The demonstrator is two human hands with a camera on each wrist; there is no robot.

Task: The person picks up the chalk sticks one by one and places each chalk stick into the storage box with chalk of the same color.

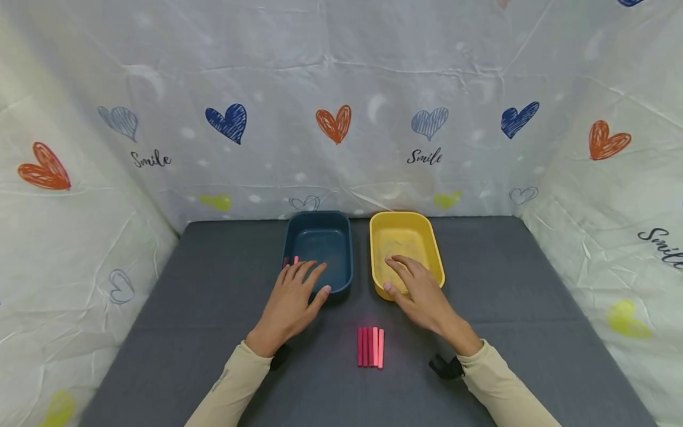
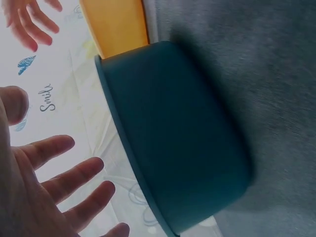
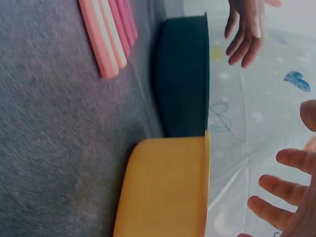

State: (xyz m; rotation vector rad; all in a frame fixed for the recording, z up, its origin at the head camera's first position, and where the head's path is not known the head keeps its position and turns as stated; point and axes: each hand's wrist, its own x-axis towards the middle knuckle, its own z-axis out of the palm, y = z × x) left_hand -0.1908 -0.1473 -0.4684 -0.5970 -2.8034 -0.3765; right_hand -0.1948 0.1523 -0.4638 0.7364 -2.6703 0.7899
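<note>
My left hand (image 1: 292,296) hovers over the near left part of a dark blue bin (image 1: 345,255), fingers spread and holding nothing. Tips of a light pink stick (image 1: 296,260) and a dark one show inside that bin, just beyond my fingers. Above the near side of a yellow bin (image 1: 433,252) is my right hand (image 1: 427,299), its fingers loosely extended and nothing in them. Between my forearms, several slim sticks (image 1: 370,347), crimson and light pink, lie side by side on the table. The right wrist view shows their rounded ends; their exact kind is unclear.
Both bins stand next to each other at the back of a table (image 1: 224,320) covered in dark grey cloth. Behind and on both sides hangs a white curtain (image 1: 277,89) with printed hearts. A black strap (image 1: 446,366) is at my right wrist.
</note>
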